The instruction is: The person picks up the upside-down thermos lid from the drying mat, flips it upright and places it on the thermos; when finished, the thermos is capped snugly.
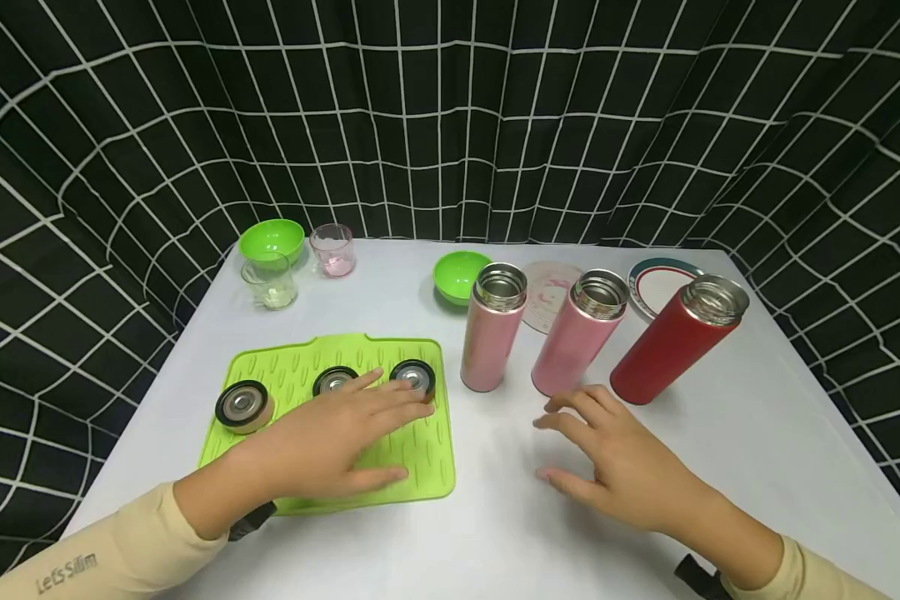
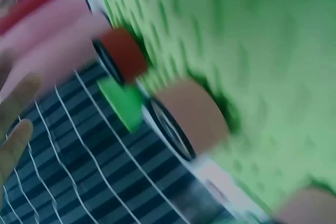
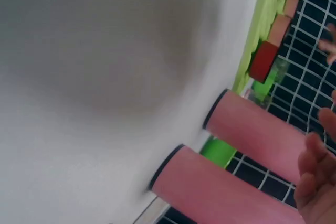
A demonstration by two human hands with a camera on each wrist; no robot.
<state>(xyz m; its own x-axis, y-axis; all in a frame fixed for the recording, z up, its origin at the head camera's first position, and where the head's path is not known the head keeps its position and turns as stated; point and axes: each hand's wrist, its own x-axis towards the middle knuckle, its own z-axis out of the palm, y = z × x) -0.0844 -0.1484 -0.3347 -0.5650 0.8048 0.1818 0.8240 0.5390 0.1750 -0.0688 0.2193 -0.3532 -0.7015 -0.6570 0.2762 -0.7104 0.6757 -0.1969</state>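
My left hand (image 1: 337, 437) hovers over the green drying mat (image 1: 427, 467) with its fingers extended. In the head view its fingers overlap a red flask lid (image 1: 412, 375) with a black rim; the left wrist view shows a gap between fingers (image 2: 18, 140) and lid. Two pink lids, one at the mat's left (image 1: 243, 405) and one in the middle (image 1: 333, 379), also lie there. My right hand (image 1: 615, 458) is above the white table, loosely spread and holding nothing, just in front of a pink flask (image 1: 577, 337). Another pink flask (image 1: 490, 337) and a red flask (image 1: 675, 342) flank it, all three uncapped.
At the back left are a green bowl (image 1: 272, 237), a clear glass cup (image 1: 272, 287) and a pinkish glass cup (image 1: 333, 252). A second green bowl (image 1: 457, 273), a pink-patterned plate (image 1: 543, 296) and a dark-rimmed plate (image 1: 656, 287) stand behind the flasks. A black grid curtain (image 1: 420, 125) encloses the table.
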